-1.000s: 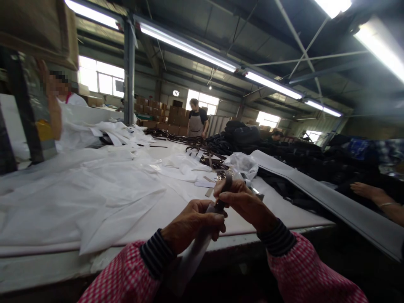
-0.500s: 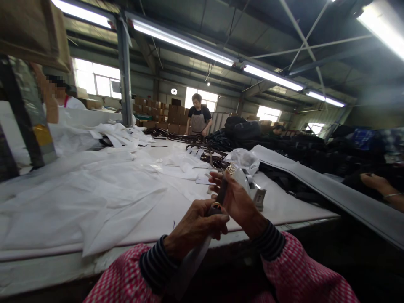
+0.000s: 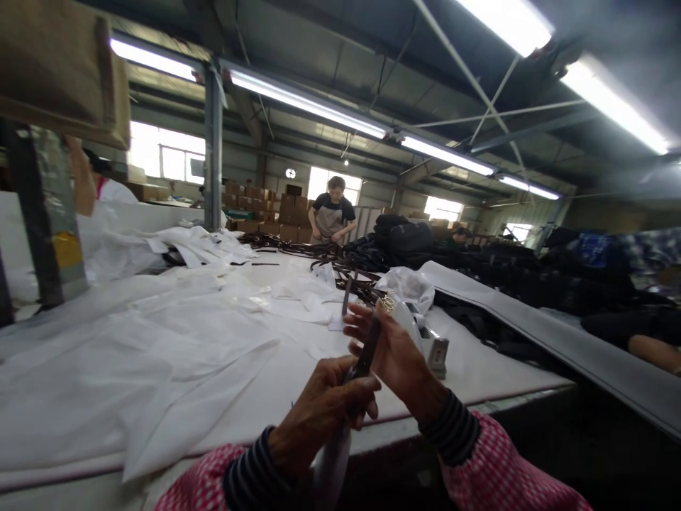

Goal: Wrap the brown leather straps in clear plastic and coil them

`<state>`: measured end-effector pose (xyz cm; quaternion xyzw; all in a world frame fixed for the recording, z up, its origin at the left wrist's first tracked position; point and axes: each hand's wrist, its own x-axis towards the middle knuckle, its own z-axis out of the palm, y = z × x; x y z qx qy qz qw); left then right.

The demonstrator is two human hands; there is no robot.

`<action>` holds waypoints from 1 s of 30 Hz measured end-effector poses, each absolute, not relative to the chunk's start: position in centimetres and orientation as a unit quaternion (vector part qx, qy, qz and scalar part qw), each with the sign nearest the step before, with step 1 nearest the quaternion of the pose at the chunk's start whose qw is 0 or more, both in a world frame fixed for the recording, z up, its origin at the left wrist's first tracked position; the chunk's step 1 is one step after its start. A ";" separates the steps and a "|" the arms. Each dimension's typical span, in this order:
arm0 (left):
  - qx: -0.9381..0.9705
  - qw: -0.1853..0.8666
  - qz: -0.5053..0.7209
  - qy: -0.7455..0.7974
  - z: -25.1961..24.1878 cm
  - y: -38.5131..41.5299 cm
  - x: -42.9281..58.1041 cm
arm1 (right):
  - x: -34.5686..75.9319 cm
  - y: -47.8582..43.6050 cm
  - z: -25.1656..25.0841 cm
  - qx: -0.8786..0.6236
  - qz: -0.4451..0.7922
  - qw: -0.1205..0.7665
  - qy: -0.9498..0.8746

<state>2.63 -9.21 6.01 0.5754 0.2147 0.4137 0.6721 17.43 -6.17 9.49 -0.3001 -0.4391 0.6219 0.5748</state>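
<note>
Interior of a factory workshop, identified by its open roof framing (image 3: pixel 445 47), long strip lights (image 3: pixel 308 104) and a steel post (image 3: pixel 213 163). A broad white worktable (image 3: pixel 479 355) bears sheets of thin white material (image 3: pixel 159 341) and heaped dark straps (image 3: pixel 287 247); black goods (image 3: pixel 532 273) lie piled alongside, stacked cartons (image 3: pixel 290 213) stand at the rear, and an aproned worker (image 3: pixel 333 218) stands at the far side.

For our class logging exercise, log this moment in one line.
Left hand: gripping dark brown flat strap | Right hand: spread open behind strap
</note>
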 end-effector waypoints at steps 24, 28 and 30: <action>0.666 0.544 0.503 0.089 20.3 -8.3 3.4 | 17.9 -8.6 21.2 -0.238 0.410 0.491 -0.731; 0.700 0.516 0.488 0.075 23.4 -7.2 3.8 | 17.7 -5.8 24.9 -0.203 0.518 0.542 -0.630; 0.703 0.514 0.483 0.094 23.5 -6.6 4.2 | 17.5 -4.5 26.1 -0.215 0.524 0.578 -0.588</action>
